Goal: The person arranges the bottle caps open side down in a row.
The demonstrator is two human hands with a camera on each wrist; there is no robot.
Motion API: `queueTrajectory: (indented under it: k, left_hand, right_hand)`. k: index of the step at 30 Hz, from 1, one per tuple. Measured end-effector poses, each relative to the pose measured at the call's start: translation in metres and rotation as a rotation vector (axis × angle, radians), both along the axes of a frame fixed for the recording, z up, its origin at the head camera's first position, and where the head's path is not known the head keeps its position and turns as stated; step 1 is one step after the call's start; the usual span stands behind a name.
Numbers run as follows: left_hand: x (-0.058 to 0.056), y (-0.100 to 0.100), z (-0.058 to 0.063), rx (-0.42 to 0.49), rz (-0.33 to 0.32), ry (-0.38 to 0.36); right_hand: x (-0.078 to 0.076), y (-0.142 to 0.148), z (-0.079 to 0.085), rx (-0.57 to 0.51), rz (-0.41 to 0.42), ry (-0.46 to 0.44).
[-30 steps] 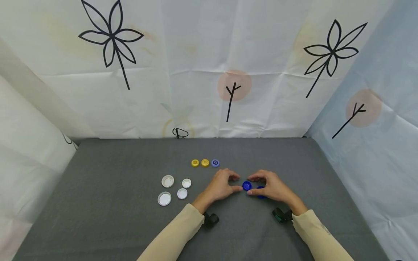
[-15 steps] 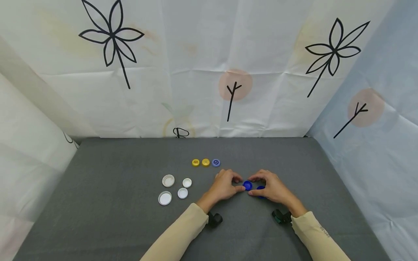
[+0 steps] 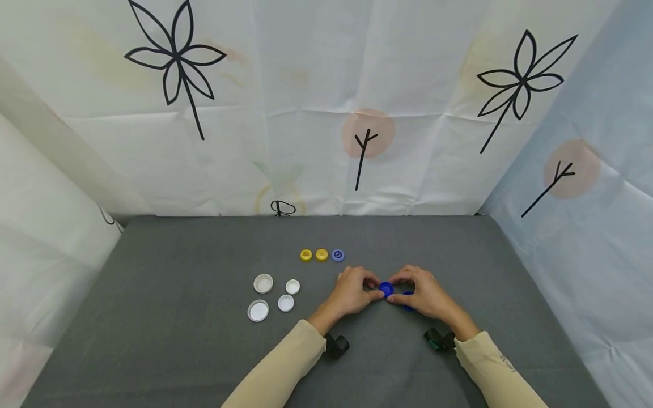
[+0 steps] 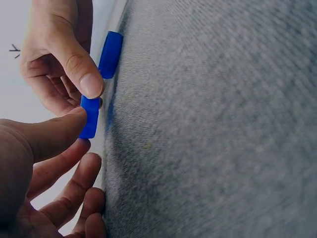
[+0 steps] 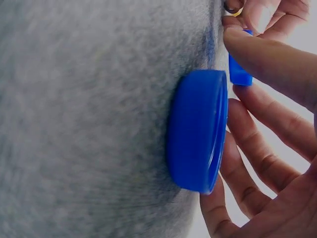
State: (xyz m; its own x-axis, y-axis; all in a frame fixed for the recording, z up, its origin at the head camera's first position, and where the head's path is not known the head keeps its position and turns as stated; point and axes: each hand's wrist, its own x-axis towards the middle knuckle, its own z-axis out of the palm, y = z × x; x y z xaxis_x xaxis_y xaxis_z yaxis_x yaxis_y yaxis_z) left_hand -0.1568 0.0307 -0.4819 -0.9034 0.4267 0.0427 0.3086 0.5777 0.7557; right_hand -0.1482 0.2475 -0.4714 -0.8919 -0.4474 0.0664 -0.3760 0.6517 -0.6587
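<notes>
A blue bottle cap is between both hands, slightly off the cloth, with a shadow beneath it in the left wrist view. My left hand pinches its left side with thumb and forefinger, other fingers loosely bent. From the other side my right hand pinches it too, thumb near and forefinger far. In the right wrist view the same held cap is partly covered by the right thumb. A second blue cap lies on the cloth, open side up, under my right hand; the head view shows only part of it.
Two yellow caps and a light-blue cap form a row farther back. Several white caps, such as a large white cap, lie to the left. Grey cloth covers the table; printed white curtains stand around it.
My left hand has moved slightly right and closed in on the blue cap. My right hand stays almost in place, its thumb and forefinger now at the cap. The other caps have not moved.
</notes>
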Motion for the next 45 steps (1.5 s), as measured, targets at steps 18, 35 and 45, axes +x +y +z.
queueTrajectory:
  k: [18, 35, 45]
  left_hand:
    - [0.005, -0.043, 0.009, 0.271, 0.023, -0.068]
    - [0.010, -0.093, 0.022, 0.275, 0.126, -0.039]
    - [0.007, -0.111, 0.030, 0.283, 0.142, -0.049]
  right_hand:
    - [0.002, -0.042, 0.014, -0.129, 0.015, 0.047]
    - [-0.004, -0.095, 0.016, -0.224, 0.006, 0.072]
    - [-0.012, -0.112, 0.017, -0.251, 0.026, 0.064]
